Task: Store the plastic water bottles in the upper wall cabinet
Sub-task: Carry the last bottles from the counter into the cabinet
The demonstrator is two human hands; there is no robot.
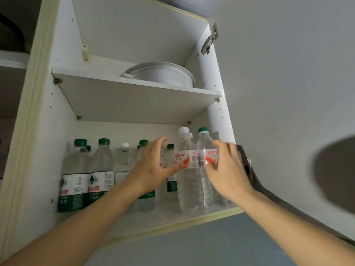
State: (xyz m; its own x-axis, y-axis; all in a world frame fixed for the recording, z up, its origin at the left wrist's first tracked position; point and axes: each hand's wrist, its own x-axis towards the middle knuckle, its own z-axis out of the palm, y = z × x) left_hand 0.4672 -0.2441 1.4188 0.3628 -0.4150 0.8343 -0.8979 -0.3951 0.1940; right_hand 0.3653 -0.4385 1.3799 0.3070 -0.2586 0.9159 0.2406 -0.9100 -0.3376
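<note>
The upper wall cabinet point(48, 116) stands open, and several plastic water bottles stand on its lower shelf point(172, 220). At the right front are two red-labelled bottles: a white-capped bottle point(189, 189) and a green-capped bottle point(205, 144). My left hand point(153, 169) is spread just left of the white-capped bottle, thumb tip touching its label, fingers apart from it. My right hand point(228, 169) curls round the green-capped bottle at label height. Green-labelled bottles point(76, 181) fill the left and the back row, partly hidden behind my left hand.
A round metal pan point(163, 73) lies on the upper shelf point(134, 96). The cabinet door point(288, 93) hangs open at the right with its hinge point(209, 41) near the top. A dark handle point(247, 166) sits just behind my right hand.
</note>
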